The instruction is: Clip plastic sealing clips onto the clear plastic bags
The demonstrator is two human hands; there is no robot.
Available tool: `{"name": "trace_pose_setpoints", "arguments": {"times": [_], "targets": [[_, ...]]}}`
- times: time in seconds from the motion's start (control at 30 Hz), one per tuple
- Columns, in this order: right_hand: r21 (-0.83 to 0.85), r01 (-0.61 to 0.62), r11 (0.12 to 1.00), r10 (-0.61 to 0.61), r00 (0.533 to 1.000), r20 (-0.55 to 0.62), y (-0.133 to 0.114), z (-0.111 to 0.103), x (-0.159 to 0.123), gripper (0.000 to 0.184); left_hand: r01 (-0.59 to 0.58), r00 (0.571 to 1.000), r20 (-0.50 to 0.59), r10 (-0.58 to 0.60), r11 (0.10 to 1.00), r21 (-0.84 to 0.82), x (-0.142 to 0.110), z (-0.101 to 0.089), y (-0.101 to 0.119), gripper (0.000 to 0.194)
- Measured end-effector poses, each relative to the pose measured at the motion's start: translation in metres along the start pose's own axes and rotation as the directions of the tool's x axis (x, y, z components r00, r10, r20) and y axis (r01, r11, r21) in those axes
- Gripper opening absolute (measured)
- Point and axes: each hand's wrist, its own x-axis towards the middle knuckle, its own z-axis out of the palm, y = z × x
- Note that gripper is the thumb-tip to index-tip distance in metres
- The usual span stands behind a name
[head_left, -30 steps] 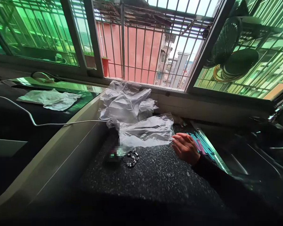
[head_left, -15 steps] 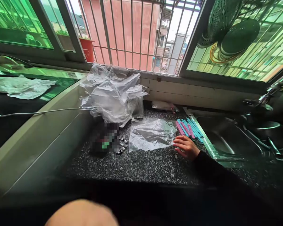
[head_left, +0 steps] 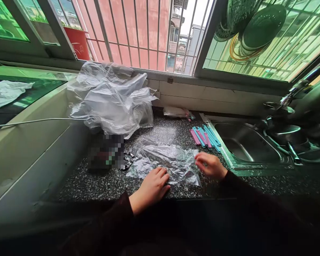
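A thin, clear plastic bag (head_left: 173, 156) lies spread and wrinkled on the speckled dark counter. My left hand (head_left: 152, 186) rests flat on its near edge, fingers stretched out together. At the bag's right edge, my right hand (head_left: 210, 165) has its fingers curled and pinched on the film. Just beyond the right hand lie several pink and blue bag sealing clips (head_left: 205, 137) in a loose pile. Left of the bag are a black beaded bracelet (head_left: 128, 160) and a dark blurred object (head_left: 106, 153).
A crumpled heap of clear plastic bags (head_left: 114, 99) stands at the back left. A small clear packet (head_left: 174, 112) lies near the back wall. On the right is a steel sink (head_left: 245, 142) with a faucet (head_left: 296, 90). A white cable (head_left: 37, 121) crosses the left ledge.
My left hand has come from the bottom of the view onto the bag's near edge. The bag has shifted nearer and is more wrinkled. My right hand's fingers have curled in.
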Motion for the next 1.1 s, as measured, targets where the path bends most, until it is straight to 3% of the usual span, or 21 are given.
{"name": "trace_pose_setpoints", "arguments": {"times": [0.03, 0.1, 0.17, 0.23, 0.37, 0.57, 0.73, 0.83, 0.97, 1.1], "targets": [[-0.071, -0.170, 0.983, 0.171, 0.985, 0.008, 0.009, -0.003, 0.005, 0.020, -0.010, 1.000, -0.013, 0.010, 1.000, -0.006, -0.004, -0.001, -0.001, 0.018], [-0.159, -0.426, 0.890, 0.442, 0.894, 0.075, 0.027, -0.005, 0.018, 0.016, -0.019, 0.997, -0.070, 0.018, 1.000, -0.008, -0.009, -0.003, -0.001, 0.014], [-0.189, -0.549, 0.814, 0.577, 0.801, 0.158, 0.038, -0.003, 0.029, 0.016, -0.028, 0.990, -0.135, 0.028, 1.000, -0.001, -0.011, -0.002, 0.005, 0.019], [-0.202, -0.583, 0.787, 0.616, 0.758, 0.212, 0.042, -0.001, 0.036, 0.019, -0.063, 0.986, -0.156, 0.061, 0.998, -0.006, -0.009, 0.004, 0.017, 0.032], [-0.204, -0.577, 0.791, 0.612, 0.728, 0.310, 0.037, 0.002, 0.036, 0.013, -0.121, 0.987, -0.109, 0.122, 0.993, 0.012, 0.004, 0.025, 0.048, 0.061], [-0.109, -0.591, 0.799, 0.579, 0.708, 0.404, 0.027, -0.013, 0.019, 0.011, -0.247, 0.959, -0.106, 0.261, 0.960, 0.132, 0.014, 0.047, 0.062, 0.011], [0.029, -0.613, 0.790, 0.536, 0.712, 0.453, 0.019, -0.032, 0.011, 0.014, -0.250, 0.930, -0.274, 0.247, 0.968, 0.026, 0.004, 0.039, 0.056, 0.019], [-0.007, -0.588, 0.809, 0.532, 0.726, 0.435, 0.015, -0.036, 0.012, 0.012, -0.246, 0.914, -0.353, 0.198, 0.965, -0.096, -0.005, 0.028, 0.053, 0.019], [-0.044, -0.560, 0.827, 0.479, 0.662, 0.576, 0.010, -0.036, 0.011, 0.009, -0.246, 0.901, -0.404, 0.157, 0.952, -0.180, -0.017, 0.015, 0.049, 0.017], [0.152, -0.615, 0.774, 0.393, 0.655, 0.646, 0.001, -0.047, 0.011, 0.022, -0.231, 0.899, -0.424, 0.111, 0.942, -0.244, -0.023, 0.006, 0.047, 0.015]]}}
